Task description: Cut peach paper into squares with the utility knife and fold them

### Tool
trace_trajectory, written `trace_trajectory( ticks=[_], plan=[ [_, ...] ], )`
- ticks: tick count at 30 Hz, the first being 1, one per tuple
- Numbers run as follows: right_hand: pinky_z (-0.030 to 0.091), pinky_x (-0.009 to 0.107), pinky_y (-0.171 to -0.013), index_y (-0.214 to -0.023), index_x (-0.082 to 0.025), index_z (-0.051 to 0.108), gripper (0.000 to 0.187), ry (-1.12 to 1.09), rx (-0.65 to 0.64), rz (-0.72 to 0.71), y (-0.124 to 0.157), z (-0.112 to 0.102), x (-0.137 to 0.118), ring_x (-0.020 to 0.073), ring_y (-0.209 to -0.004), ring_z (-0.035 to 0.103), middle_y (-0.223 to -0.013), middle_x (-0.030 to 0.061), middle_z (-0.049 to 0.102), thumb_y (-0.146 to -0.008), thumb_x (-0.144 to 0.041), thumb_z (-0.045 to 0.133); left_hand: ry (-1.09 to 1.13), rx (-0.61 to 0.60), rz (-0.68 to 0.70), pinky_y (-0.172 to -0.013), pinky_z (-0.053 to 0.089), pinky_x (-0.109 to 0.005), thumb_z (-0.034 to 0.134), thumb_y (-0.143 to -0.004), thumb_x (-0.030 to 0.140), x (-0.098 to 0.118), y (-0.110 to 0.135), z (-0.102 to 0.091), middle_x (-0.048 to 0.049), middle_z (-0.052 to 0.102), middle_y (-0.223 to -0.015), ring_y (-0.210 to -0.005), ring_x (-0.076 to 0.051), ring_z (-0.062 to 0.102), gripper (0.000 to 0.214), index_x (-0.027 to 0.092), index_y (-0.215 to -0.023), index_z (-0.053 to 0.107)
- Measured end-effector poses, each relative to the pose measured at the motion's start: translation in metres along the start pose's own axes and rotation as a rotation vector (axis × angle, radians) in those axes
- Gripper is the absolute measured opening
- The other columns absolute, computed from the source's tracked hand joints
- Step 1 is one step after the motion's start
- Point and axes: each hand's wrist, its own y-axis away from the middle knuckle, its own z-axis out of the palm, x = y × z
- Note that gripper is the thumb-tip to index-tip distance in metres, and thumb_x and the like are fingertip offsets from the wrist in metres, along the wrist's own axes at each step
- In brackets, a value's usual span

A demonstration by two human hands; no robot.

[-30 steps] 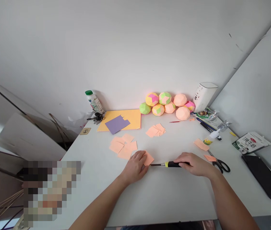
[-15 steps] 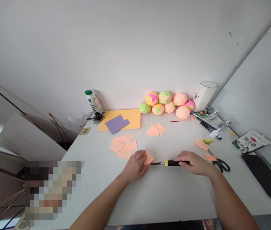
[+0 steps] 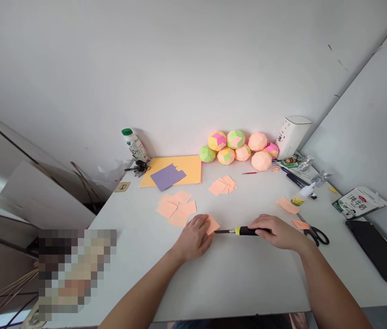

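Note:
My left hand [image 3: 195, 236] rests on the white table with its fingers pressed together over a peach paper piece [image 3: 214, 224], whose right corner sticks out. In my right hand [image 3: 275, 230] is a file [image 3: 242, 231] with a black and yellow handle, lying nearly level and pointing left. Its dark narrow tip meets the lower edge of the paper by my left fingers; whether it goes under cannot be seen. Several loose peach paper pieces [image 3: 177, 208] lie beyond my left hand, and a smaller fanned pile [image 3: 223, 185] lies further back.
Several faceted paper balls [image 3: 236, 140] are stacked against the wall. Scissors [image 3: 316, 234], a glue bottle [image 3: 303, 195] and a black case [image 3: 378, 251] lie on the right. Purple paper [image 3: 168, 177] lies on a yellow sheet [image 3: 193, 164] near a green-capped bottle [image 3: 135, 144] and keys [image 3: 140, 167].
Both hands stay almost in place. The file's tip has risen very slightly against the paper's edge, and the rest of the table looks the same.

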Motion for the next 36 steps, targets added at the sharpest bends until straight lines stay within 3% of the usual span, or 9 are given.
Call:
trace_trajectory(
  ticks=[13, 25, 36],
  plan=[
    [0.047, 0.037, -0.084, -0.112, -0.022, 0.065, 0.031, -0.003, -0.014, -0.012, -0.0011, 0.0005, 0.0026, 0.0220, -0.098, 0.057, -0.103, 0.0069, 0.066, -0.091, -0.031, 0.044, 0.038, -0.033, -0.018, -0.094, 0.043, -0.045, 0.031, -0.094, 0.028, 0.0009, -0.0028, -0.0053, -0.0123, 0.054, -0.118, -0.112, -0.027, 0.047, 0.027, 0.017, -0.094, 0.056],
    [0.046, 0.036, -0.085, -0.112, -0.023, 0.065, 0.030, -0.003, -0.031, -0.022, -0.0011, 0.0006, 0.0018, 0.0221, -0.100, 0.056, -0.104, 0.0059, 0.067, -0.090, -0.028, 0.045, 0.049, -0.035, -0.019, -0.093, 0.044, -0.044, 0.031, -0.093, 0.028, 0.0031, -0.0029, -0.0073, -0.0129, 0.054, -0.116, -0.111, -0.027, 0.048, 0.027, 0.017, -0.087, 0.055],
    [0.047, 0.036, -0.084, -0.111, -0.022, 0.066, 0.030, -0.001, -0.022, -0.012, -0.0005, 0.0004, 0.0001, 0.0220, -0.099, 0.057, -0.102, 0.0064, 0.067, -0.091, -0.029, 0.045, 0.031, -0.039, -0.015, -0.093, 0.045, -0.046, 0.038, -0.090, 0.028, 0.0022, -0.0021, -0.0065, -0.0139, 0.053, -0.118, -0.113, -0.028, 0.047, 0.020, 0.017, -0.094, 0.055]
  ],
)
